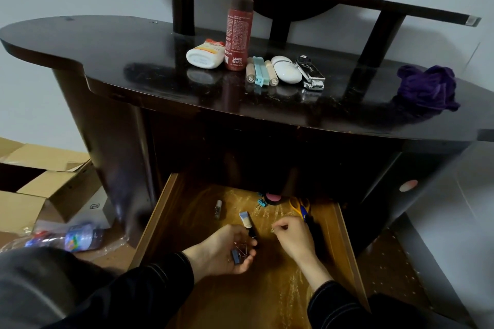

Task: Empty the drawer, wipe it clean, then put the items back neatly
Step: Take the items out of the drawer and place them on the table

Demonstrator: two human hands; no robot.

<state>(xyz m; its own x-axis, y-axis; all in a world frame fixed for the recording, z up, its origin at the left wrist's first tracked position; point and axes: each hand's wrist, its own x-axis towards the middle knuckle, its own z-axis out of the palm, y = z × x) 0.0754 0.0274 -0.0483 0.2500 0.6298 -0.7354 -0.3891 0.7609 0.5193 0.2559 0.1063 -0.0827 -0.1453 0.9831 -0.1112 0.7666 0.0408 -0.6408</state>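
The wooden drawer (165, 211) is pulled out below the dark dressing table (107, 61). My left hand (227, 251) is cupped palm up over the drawer, holding a small blue binder clip and a few thin metal pins. My right hand (292, 235) pinches a small pin just above the drawer floor. Inside lie a small glass vial (218, 208), a little tube (246, 219), a teal binder clip (260, 203), a pink round compact (273, 197) and yellow-blue scissors (302, 208). A purple cloth (427, 89) lies on the tabletop's right end.
On the tabletop stand a red pump bottle (239, 35), a white tube (205, 55), two beige sticks, a teal clip (260, 71), a white oval case (286, 69) and a silver stapler (311, 72). Open cardboard boxes (48, 176) and plastic bottles (80, 236) lie on the floor at left.
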